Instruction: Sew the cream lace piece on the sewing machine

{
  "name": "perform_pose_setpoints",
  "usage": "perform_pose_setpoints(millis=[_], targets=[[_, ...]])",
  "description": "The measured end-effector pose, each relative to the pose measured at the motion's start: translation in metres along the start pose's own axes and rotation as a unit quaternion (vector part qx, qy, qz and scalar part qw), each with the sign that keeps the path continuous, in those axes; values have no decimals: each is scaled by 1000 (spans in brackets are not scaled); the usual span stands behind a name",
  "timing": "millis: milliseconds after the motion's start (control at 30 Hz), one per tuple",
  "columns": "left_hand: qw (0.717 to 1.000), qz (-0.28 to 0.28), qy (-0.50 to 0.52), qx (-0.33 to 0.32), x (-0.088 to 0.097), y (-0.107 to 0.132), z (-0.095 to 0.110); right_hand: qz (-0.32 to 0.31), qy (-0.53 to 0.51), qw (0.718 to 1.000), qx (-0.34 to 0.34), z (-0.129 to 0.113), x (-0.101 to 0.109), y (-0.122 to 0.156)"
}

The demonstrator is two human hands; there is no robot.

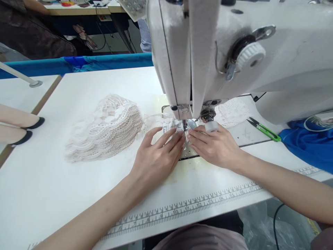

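White lace fabric runs under the presser foot of a white sewing machine. My left hand lies on the lace just left of the foot, palm down with its fingers stretched out. On the right of the foot, my right hand rests with extended fingers touching the work; part of it sits below the machine's bobbin winder area. Fingertips of both hands come close together near the needle. A heap of white lace pieces is piled to the left, joined by a strip toward the needle.
Green-handled thread snips lie on the machine bed at right, beside blue fabric. More lace lies behind the needle. A printed ruler follows the table's front edge. At left are two pale, black-tipped objects. Another person is across.
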State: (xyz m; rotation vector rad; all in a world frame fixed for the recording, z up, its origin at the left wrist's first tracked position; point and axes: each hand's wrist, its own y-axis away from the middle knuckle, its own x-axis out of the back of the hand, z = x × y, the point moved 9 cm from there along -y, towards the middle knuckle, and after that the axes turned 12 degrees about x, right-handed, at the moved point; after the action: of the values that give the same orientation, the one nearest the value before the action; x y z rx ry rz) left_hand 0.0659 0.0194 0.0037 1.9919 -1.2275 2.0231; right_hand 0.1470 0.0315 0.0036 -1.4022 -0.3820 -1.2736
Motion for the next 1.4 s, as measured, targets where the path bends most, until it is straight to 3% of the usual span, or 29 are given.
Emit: perform_pose_setpoints(millis=[400, 833, 1400], targets=[[1000, -1, -6, -6, 10, 0, 5, 9, -5, 1000, -3, 0, 3, 2], [1000, -6, -11, 16, 2, -1, 0, 6, 55, 998, -6, 5, 1, -2], [999, -5, 16, 46, -6, -5, -9, -18, 47, 999, -14, 10, -1, 0]])
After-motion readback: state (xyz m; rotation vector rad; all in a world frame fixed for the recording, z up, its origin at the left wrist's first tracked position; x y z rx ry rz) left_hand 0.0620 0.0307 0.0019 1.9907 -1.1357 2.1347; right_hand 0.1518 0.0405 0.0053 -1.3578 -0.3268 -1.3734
